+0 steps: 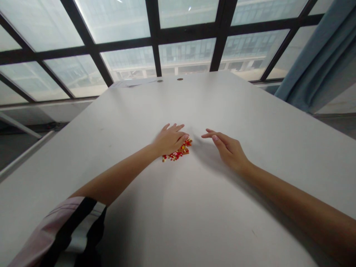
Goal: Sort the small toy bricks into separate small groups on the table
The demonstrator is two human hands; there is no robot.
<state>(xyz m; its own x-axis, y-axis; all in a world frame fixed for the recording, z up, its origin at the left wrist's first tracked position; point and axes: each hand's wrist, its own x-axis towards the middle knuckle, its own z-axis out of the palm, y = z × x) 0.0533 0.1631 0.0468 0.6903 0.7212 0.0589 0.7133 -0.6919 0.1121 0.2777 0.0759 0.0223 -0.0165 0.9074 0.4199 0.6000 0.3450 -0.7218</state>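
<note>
A small heap of tiny red, yellow and orange pieces (182, 149), which look like little toy bricks, lies on the white table (178, 207). Over its far left part rests my left hand (171, 139), palm down with the fingers spread, hiding some of the pieces. My right hand (226, 148) hovers to the right of the heap, apart from it, its fingers stretched toward the left and nothing seen in them. Its shadow falls on the tabletop between the hand and the pieces.
At the table's far edge lie some flat white sheets (133, 83) beside two small dark round spots (180, 79). Large dark-framed windows (186, 33) stand behind the table. A blue curtain (314, 63) hangs at the right.
</note>
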